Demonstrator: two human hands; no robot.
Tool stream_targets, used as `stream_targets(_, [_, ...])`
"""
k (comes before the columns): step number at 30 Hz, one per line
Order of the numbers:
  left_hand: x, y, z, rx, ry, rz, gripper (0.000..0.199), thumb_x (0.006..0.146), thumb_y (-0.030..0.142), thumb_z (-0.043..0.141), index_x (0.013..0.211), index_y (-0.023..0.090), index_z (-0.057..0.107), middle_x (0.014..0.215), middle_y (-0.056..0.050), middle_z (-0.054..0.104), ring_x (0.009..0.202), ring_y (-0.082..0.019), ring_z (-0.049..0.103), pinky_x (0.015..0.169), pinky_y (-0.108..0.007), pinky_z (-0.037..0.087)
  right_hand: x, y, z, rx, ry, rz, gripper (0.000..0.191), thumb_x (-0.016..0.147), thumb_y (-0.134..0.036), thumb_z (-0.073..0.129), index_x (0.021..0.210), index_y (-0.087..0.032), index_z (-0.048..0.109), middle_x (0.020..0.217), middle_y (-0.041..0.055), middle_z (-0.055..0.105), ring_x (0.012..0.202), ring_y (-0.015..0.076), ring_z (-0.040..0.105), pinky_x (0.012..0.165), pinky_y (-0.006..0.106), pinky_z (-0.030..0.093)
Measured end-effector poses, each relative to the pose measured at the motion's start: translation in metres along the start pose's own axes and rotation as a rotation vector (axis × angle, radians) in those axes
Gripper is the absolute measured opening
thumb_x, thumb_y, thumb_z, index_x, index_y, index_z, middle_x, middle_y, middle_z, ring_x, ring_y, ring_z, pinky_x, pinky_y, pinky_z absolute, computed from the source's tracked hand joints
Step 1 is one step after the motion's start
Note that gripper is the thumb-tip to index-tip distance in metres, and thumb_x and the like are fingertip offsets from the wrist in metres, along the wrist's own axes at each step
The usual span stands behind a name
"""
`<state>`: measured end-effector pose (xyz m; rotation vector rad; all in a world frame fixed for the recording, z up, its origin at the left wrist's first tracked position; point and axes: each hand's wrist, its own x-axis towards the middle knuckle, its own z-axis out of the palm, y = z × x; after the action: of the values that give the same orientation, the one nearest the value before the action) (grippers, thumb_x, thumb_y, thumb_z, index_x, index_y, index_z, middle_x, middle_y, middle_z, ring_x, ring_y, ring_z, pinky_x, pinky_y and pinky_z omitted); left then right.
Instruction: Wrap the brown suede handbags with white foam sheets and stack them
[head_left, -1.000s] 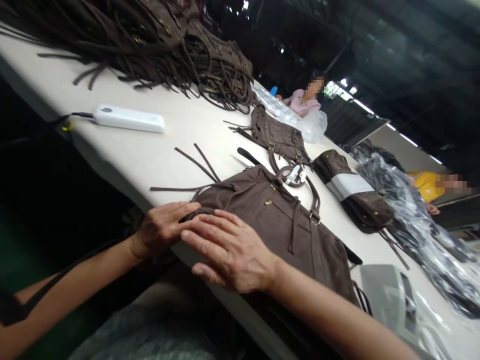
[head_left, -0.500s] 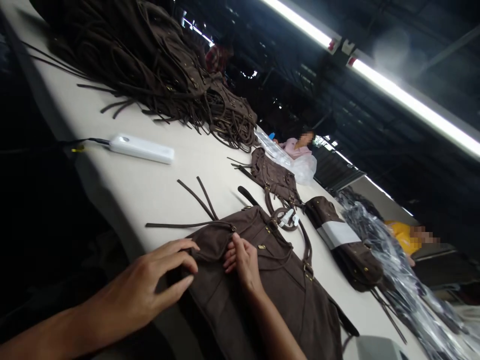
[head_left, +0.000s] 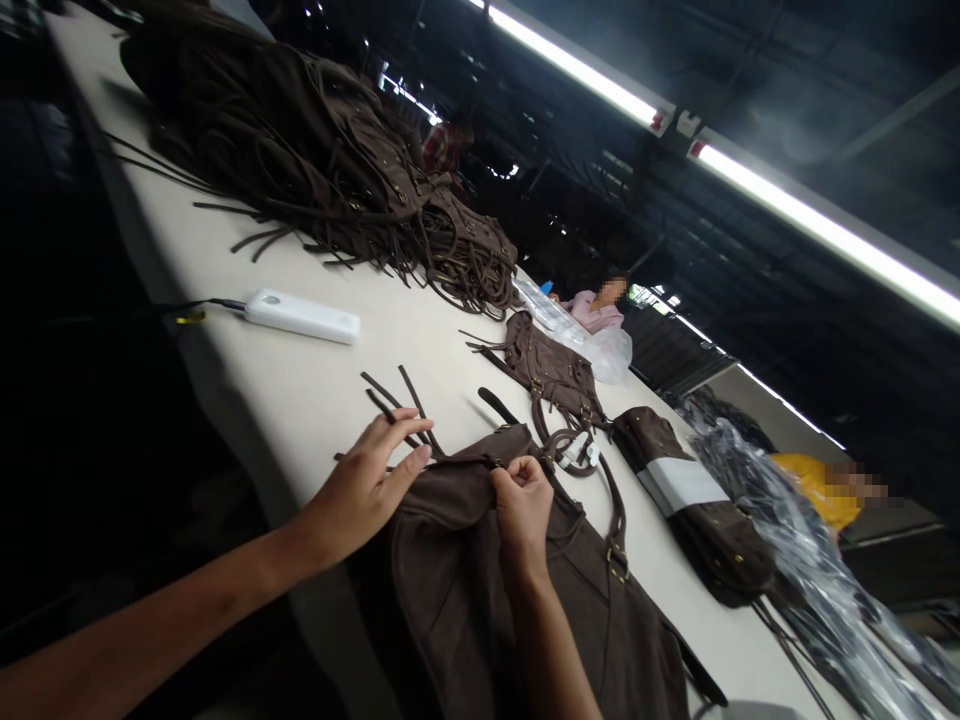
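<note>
A large dark brown bag [head_left: 600, 620] lies at the near edge of the pale table [head_left: 420, 340], its handle curving to the right. My right hand [head_left: 523, 500] pinches the bag's upper edge near its end pocket. Beside it, my left hand [head_left: 379, 480] is at the pocket's left end with its fingers apart, near the thin brown straps [head_left: 412, 400] that stick out over the table. Whether a fingertip touches a strap is hard to tell. A white tag [head_left: 577, 452] hangs at the handle.
Brown bags [head_left: 315, 150] are heaped at the far left. A white power strip [head_left: 302, 316] lies nearer. Beyond are a small brown bag [head_left: 551, 365], a rolled bag with a paper band [head_left: 686, 485] and plastic-wrapped items [head_left: 810, 560]. People are in the background.
My left hand has moved up and away, toward the straps. My right hand has shifted slightly right, lifting the bag's edge. The whole view has shifted a little.
</note>
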<state>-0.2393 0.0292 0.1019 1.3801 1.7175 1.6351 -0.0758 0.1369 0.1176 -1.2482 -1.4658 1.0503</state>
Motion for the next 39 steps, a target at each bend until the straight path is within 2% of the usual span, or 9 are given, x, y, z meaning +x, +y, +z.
stream_targets(3, [0.031,0.018,0.016,-0.222,-0.364,-0.174,0.052,0.089,0.055,0.049,0.124,0.017,0.058,0.142,-0.010,0.048,0.140,-0.028,0.032,0.120,-0.042,0.018,0.000,-0.010,-0.009,0.022,-0.005,0.017,0.021,0.056,-0.027,0.060,0.070,-0.021,0.045,0.047,-0.0122,0.035,0.045,0.0056,0.026,0.043,0.018,0.019])
stream_targets(6, [0.045,0.027,0.028,-0.377,-0.703,-0.269,0.043,0.080,0.056,0.063,0.100,0.018,0.069,0.113,-0.006,0.067,0.121,-0.028,0.053,0.109,-0.036,0.036,0.000,-0.013,-0.014,0.025,-0.006,0.004,0.023,0.057,-0.027,0.061,0.072,-0.021,0.046,0.047,-0.0124,0.035,0.044,0.0058,0.025,0.043,0.018,0.019])
stream_targets(12, [0.038,0.006,0.038,-0.642,-0.977,-0.500,0.060,0.077,0.073,0.057,0.078,0.014,0.066,0.058,0.001,0.056,0.052,-0.012,0.052,0.058,-0.026,0.048,-0.008,-0.006,-0.004,-0.096,-0.032,-0.127,0.013,0.066,-0.025,0.058,0.074,-0.020,0.050,0.057,-0.0062,0.049,0.051,0.0101,0.043,0.049,0.021,0.035])
stream_targets(18, [0.029,-0.026,0.044,-0.865,-0.906,-0.595,0.066,0.067,0.072,0.066,0.100,0.014,0.066,0.094,-0.008,0.069,0.093,-0.021,0.064,0.084,-0.029,0.050,-0.005,0.016,0.028,-0.359,-0.212,-0.161,0.023,0.086,-0.037,0.046,0.094,-0.019,0.057,0.073,0.0020,0.064,0.071,0.0189,0.061,0.068,0.028,0.045])
stream_targets(25, [0.038,-0.013,0.021,-0.582,-0.778,-0.617,0.045,0.068,0.054,0.071,0.086,0.013,0.070,0.084,-0.007,0.070,0.083,-0.022,0.066,0.085,-0.033,0.051,0.033,0.053,0.044,-0.493,-0.399,-0.212,0.038,0.094,-0.030,0.031,0.103,-0.015,0.064,0.085,0.0102,0.070,0.077,0.0217,0.066,0.070,0.029,0.046])
stream_targets(29, [0.032,0.027,-0.001,-0.214,-0.675,-0.217,0.037,0.080,0.053,0.062,0.102,0.024,0.070,0.112,-0.004,0.069,0.109,-0.022,0.060,0.099,-0.032,0.044,0.032,0.044,0.051,-0.766,-0.460,-0.214,0.030,0.091,-0.021,0.039,0.106,-0.017,0.064,0.085,0.0113,0.073,0.082,0.0250,0.069,0.069,0.030,0.046])
stream_targets(33, [0.010,0.055,0.006,0.259,-0.541,0.101,0.029,0.084,0.045,0.056,0.101,0.027,0.071,0.120,-0.008,0.065,0.112,-0.028,0.060,0.102,-0.039,0.044,0.024,0.030,0.054,-0.995,-0.503,-0.279,0.025,0.087,-0.021,0.045,0.104,-0.018,0.065,0.086,0.0127,0.073,0.084,0.0278,0.070,0.068,0.031,0.046])
stream_targets(36, [-0.006,0.043,0.025,0.452,-0.402,0.047,0.029,0.088,0.036,0.045,0.101,0.027,0.069,0.113,-0.009,0.066,0.102,-0.028,0.064,0.095,-0.041,0.048,0.029,0.033,0.051,-0.859,-0.496,-0.309,0.031,0.085,-0.015,0.046,0.109,-0.015,0.065,0.089,0.0148,0.074,0.089,0.0267,0.070,0.071,0.030,0.048])
stream_targets(39, [-0.020,0.003,0.036,0.315,-0.250,-0.032,0.028,0.090,0.036,0.043,0.101,0.028,0.068,0.104,-0.005,0.070,0.101,-0.024,0.065,0.095,-0.035,0.050,0.043,0.043,0.039,-0.515,-0.536,-0.237,0.037,0.091,-0.020,0.038,0.117,-0.013,0.062,0.070,0.0096,0.072,0.062,0.0217,0.070,0.056,0.026,0.047])
